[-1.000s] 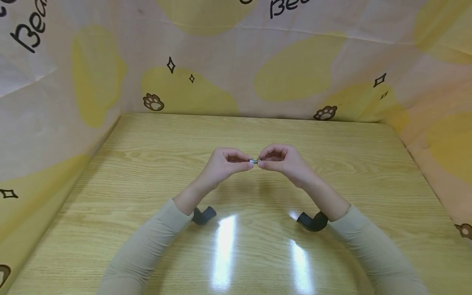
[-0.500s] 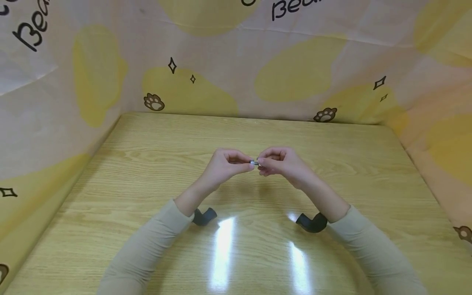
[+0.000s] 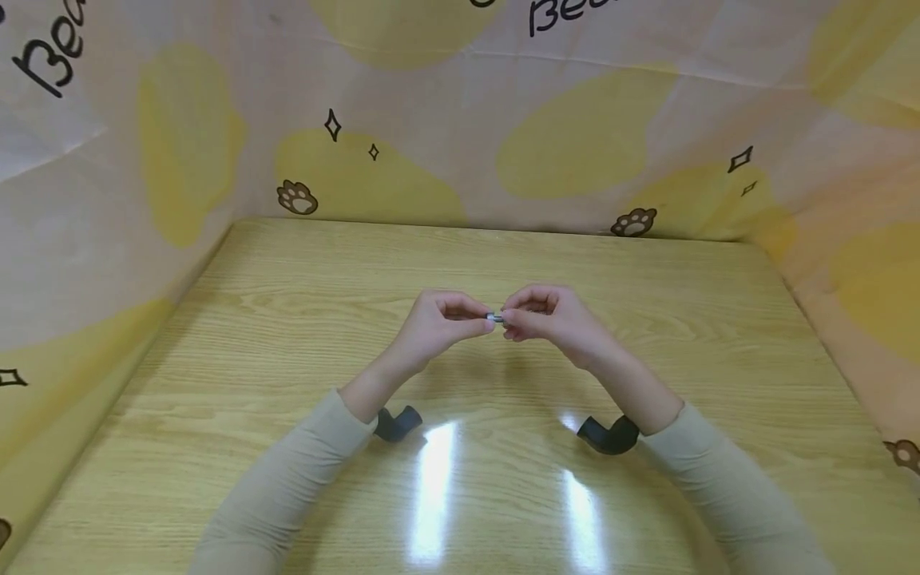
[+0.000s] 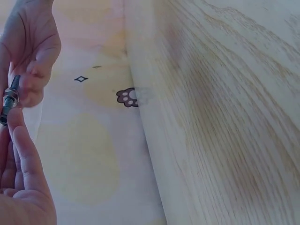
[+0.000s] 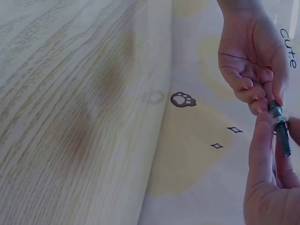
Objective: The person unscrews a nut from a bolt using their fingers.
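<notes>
In the head view, my left hand (image 3: 434, 326) and right hand (image 3: 553, 315) meet fingertip to fingertip above the wooden table. Between them is a small silver bolt (image 3: 496, 318), lying roughly level. The left thumb and fingers pinch its head end. A nut (image 5: 280, 120) sits partway along the bolt, with the threaded end (image 5: 285, 146) sticking out past it, as the right wrist view shows. My right thumb and forefinger grip at the nut from either side. The left wrist view also has the nut (image 4: 11, 96) on the shank, near the right fingertips.
Black curved pieces at both wrists, left (image 3: 398, 423) and right (image 3: 608, 435), hang close over the wooden table (image 3: 323, 279). A cloth printed with yellow patches and paw prints (image 3: 474, 120) walls the table's back and sides.
The right thumb and fingers have rolled about the nut, the thumb shifting up and the other fingertips now showing below it. My left hand has stayed nearly still on the bolt.
</notes>
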`<state>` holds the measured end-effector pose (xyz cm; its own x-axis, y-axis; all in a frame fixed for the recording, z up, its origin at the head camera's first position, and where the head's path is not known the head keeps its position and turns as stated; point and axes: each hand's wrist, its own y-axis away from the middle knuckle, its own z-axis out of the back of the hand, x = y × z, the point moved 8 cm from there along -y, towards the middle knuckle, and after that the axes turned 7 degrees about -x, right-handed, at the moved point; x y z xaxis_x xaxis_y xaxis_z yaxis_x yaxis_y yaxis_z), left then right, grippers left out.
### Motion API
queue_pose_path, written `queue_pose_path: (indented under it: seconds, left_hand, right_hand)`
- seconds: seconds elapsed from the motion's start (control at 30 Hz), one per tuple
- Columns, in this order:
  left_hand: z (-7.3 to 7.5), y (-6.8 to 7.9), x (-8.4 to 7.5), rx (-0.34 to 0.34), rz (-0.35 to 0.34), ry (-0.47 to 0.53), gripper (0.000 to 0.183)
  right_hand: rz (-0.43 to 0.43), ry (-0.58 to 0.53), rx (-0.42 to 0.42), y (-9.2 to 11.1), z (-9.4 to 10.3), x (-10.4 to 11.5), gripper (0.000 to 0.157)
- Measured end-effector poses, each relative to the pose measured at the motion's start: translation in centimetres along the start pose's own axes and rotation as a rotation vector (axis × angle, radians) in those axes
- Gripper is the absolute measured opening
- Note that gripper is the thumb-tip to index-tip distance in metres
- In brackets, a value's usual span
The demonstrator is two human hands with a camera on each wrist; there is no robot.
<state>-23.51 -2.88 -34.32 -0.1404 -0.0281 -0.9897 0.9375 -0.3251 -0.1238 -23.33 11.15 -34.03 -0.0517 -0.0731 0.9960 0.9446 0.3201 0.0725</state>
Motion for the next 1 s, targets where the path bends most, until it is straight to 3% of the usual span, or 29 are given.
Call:
queue_pose_path:
  seconds: [0.17, 0.3, 0.5, 0.77, 1.0]
  left_hand:
    - [-0.03, 0.03, 0.03, -0.003, -0.003, -0.004, 0.017]
    - [-0.05, 0.21, 0.09, -0.005, 0.004, -0.016, 0.017]
    - [-0.15, 0.31, 0.23, -0.004, 0.010, -0.036, 0.018]
    - [-0.41, 0.32, 0.13, 0.010, 0.017, -0.020, 0.017]
    - [-0.18, 0.32, 0.15, -0.002, 0.032, -0.075, 0.020]
  right_hand:
    - [0.048, 0.016, -0.007, 0.25, 0.13, 0.17, 0.021]
    - [0.005, 0.018, -0.024, 0.26, 0.27, -0.18, 0.018]
    - [-0.046, 0.045, -0.010, 0.27, 0.31, -0.73, 0.029]
    - [0.007, 0.058, 0.021, 0.52, 0.16, -0.36, 0.025]
    - [0.034, 0.057, 0.004, 0.49, 0.07, 0.00, 0.022]
